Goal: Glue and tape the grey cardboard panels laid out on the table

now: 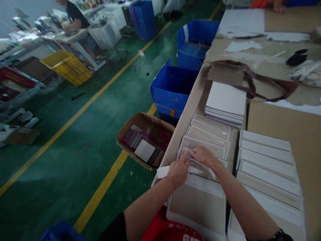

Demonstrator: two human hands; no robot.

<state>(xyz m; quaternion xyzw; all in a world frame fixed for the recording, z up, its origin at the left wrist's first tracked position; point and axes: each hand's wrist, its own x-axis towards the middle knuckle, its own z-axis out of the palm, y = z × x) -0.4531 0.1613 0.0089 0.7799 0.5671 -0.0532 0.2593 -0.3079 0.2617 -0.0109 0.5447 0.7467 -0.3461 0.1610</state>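
Observation:
My left hand (178, 171) is over a row of overlapping panels, its index finger stretched forward onto a panel. A white strip (163, 172) sticks out from under its palm, held by the curled fingers. Just right of it, my right hand (204, 156) pinches at the upper edge of the same panel; what is between its fingertips is too small to make out. Nearest to me in this row lies a beige panel (198, 197) with a white band along its top. Farther up, more white-edged panels (204, 142) overlap.
A second row of overlapping panels (268, 167) lies to the right. Beyond are a stack of white boards (227, 100) and a brown strap (273, 95). Left of the table stand a cardboard box (129, 157) and blue bins (170, 97). A co-worker's hand (278, 7) rests at the far end.

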